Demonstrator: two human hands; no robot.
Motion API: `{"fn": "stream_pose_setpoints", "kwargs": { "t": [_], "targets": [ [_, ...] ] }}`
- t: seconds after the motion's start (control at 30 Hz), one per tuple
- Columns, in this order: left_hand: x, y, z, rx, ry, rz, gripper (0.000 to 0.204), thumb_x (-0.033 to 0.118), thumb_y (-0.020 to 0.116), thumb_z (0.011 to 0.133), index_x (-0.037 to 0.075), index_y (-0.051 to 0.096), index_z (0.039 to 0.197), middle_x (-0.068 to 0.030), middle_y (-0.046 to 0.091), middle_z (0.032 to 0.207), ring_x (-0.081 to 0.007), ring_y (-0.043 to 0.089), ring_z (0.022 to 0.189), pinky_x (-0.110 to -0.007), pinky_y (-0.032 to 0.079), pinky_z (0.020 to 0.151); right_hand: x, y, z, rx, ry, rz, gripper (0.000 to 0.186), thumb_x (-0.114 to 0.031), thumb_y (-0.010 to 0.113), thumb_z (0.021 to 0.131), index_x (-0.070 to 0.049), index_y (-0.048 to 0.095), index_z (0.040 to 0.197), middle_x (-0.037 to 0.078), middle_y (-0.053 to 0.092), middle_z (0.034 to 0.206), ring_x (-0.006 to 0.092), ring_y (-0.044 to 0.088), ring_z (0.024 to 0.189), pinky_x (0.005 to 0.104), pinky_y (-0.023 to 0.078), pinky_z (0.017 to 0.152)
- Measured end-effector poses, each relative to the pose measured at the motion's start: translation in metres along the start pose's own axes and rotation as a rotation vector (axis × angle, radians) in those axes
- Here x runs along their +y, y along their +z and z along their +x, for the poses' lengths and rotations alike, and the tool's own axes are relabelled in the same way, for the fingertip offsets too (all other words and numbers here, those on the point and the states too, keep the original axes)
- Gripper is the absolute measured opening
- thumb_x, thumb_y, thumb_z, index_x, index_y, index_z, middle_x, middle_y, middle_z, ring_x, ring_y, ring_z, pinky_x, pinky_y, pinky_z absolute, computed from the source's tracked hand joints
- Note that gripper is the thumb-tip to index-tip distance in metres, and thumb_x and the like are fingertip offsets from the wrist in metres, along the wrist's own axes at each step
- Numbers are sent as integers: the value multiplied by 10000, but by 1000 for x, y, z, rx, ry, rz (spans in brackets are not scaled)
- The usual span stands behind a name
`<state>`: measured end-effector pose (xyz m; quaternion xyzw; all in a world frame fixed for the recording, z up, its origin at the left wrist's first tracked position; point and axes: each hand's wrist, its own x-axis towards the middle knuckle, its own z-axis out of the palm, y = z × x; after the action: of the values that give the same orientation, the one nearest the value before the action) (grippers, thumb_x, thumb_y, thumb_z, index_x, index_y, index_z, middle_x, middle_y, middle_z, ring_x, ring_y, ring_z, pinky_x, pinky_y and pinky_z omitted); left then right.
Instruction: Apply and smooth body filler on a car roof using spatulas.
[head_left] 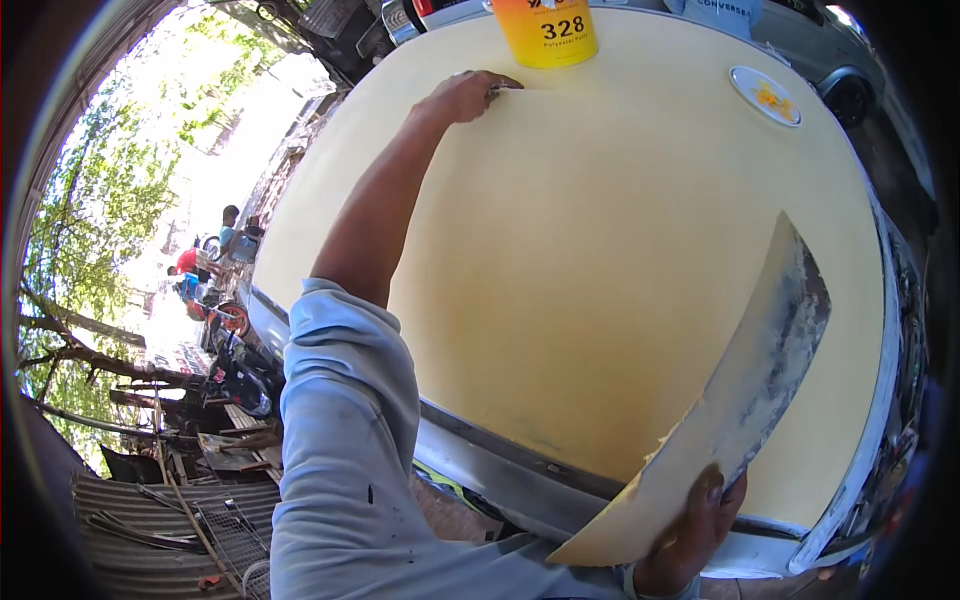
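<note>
Cream car panel before me, a long sheet in my right fingers

In the head view, the broad cream panel fills most of what I see, with a metal strip along its near edge. Off to the left lies a bright yard: leafy trees, a couple of people in the distance, a dark motorbike, and, lower down, corrugated metal beside a wire basket. A grey vehicle stands beyond the far right corner.

My left arm reaches up across the panel, its grey-blue sleeve bunched at the elbow. My left fingers are curled low near the far edge, just short of a yellow-and-orange tub standing there. A small pale bit shows at their tips, too small for me to tell whether I am grasping it.

My right fingers are clenched on the lower end of the sheet, close to my body. It slants up and away to the right, in front of the panel, cream near me and smeared grey along its right side, with little clots on its left edge. I cannot tell whether it touches the panel. Toward the far right corner, a white oval plate sits on the panel, bearing orange-yellow smears.
</note>
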<state>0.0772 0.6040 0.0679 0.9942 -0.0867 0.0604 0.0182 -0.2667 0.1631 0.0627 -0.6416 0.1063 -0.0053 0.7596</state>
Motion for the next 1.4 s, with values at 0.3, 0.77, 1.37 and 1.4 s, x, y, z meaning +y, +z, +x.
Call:
{"fn": "stream_pose_setpoints", "kwargs": {
  "t": [0.3,0.77,1.37,1.4],
  "targets": [
    [45,-34,-77,-207,-25,-78,478,24,461,895,300,602,1259,-93,663,1036,-265,635,892,-402,510,784,16,-20,0,-29,94,22,557,-250,589,935,48,361,1347,159,492,1259,228,487,1128,384,396,973],
    [133,-58,-318,-161,1,-44,726,-152,533,634,241,622,1238,-100,564,1262,-310,558,1151,-427,459,978,6,23,11,106,-50,148,459,-226,489,974,44,424,1340,161,535,1247,223,574,1077,344,474,900],
    [371,-40,-538,368,-292,-1222,344,120,531,940,-4,520,1260,-141,586,1176,-201,554,1083,-312,429,908,18,23,-101,-465,-370,230,260,-122,562,957,46,542,1154,84,631,1051,121,576,938,279,464,820],
    [373,-53,-539,-237,-405,-1153,413,17,551,861,25,523,1274,-175,579,1192,-257,576,1069,-332,450,902,12,15,-104,-453,-382,214,260,-122,562,957,46,542,1154,84,631,1051,121,576,938,279,464,820]
  ]
}}
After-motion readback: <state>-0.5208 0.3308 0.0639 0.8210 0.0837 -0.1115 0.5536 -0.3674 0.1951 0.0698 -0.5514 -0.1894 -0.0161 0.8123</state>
